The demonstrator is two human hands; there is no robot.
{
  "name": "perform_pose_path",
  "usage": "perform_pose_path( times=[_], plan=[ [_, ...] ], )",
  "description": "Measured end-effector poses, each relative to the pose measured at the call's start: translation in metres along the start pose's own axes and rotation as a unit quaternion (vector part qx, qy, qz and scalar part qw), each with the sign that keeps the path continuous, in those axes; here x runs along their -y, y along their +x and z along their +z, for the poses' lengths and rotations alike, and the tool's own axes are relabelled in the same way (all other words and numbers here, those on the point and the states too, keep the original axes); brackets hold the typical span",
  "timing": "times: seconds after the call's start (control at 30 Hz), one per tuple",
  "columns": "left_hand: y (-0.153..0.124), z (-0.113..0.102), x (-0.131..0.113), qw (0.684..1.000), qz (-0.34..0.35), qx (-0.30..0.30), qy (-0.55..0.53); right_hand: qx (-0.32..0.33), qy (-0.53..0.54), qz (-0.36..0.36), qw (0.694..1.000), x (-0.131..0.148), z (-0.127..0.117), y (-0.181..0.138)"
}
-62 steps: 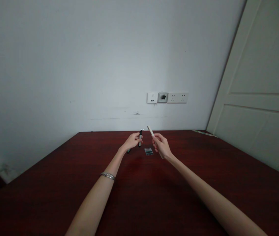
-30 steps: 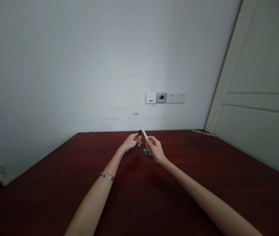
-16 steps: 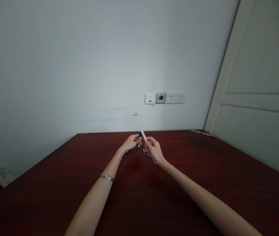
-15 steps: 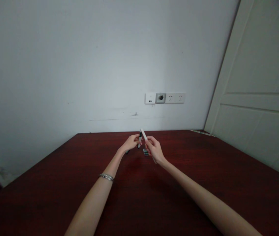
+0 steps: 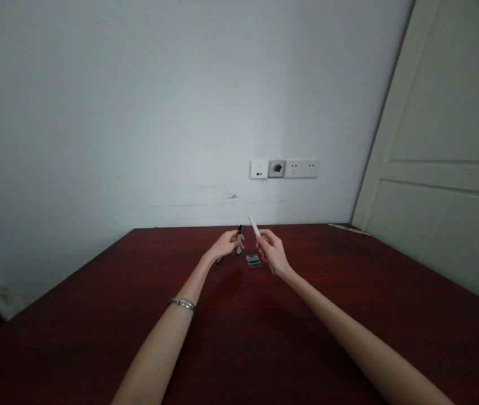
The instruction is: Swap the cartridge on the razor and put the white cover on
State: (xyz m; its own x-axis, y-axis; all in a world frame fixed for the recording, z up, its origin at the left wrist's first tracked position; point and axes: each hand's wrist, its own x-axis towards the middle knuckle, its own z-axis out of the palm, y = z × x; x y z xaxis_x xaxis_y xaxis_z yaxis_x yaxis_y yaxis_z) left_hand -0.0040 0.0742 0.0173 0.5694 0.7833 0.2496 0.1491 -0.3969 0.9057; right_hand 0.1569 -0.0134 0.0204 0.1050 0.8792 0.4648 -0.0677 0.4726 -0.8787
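My left hand [image 5: 224, 244] is closed around a slim grey pen-shaped tool with black ends [image 5: 239, 241], held nearly upright above the table. Its exact kind is too small to make out. In my right hand [image 5: 274, 251] is a long, thin white stick [image 5: 254, 225], gripped between thumb and fingers with its top leaning left. The stick and the tool are apart. Between and below the hands, a small flat clear pack with dark and greenish bands [image 5: 253, 261] lies on the table. A dark object [image 5: 219, 260] shows beside my left wrist, partly hidden by it.
The dark red wooden table [image 5: 239, 337] reaches back to a pale wall [image 5: 180, 112]. Sockets and switch plates [image 5: 284, 169] are set low in that wall. On the right stands a white panelled door [image 5: 442, 169], with a thin strip [image 5: 348, 228] on the table near it.
My right hand has moved right with the white stick, whose tip has come away from the tool in my left hand. More of the small pack shows. My left hand has barely moved.
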Motion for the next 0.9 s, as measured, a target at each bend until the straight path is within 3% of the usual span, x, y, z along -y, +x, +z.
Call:
perform_pose_path(
  times=[0.33,0.67,0.9],
  plan=[
    [-0.001,0.000,0.000,0.999,-0.026,0.036,0.026,-0.014,-0.026,0.009,1.000,-0.009,-0.017,0.013],
    [-0.001,0.002,-0.024,0.999,-0.016,0.006,0.029,-0.050,0.001,0.059,0.997,-0.012,-0.024,0.021],
    [0.009,-0.003,-0.019,0.998,-0.022,-0.024,0.046,-0.065,0.040,0.116,0.990,0.007,-0.021,0.021]
  ],
)
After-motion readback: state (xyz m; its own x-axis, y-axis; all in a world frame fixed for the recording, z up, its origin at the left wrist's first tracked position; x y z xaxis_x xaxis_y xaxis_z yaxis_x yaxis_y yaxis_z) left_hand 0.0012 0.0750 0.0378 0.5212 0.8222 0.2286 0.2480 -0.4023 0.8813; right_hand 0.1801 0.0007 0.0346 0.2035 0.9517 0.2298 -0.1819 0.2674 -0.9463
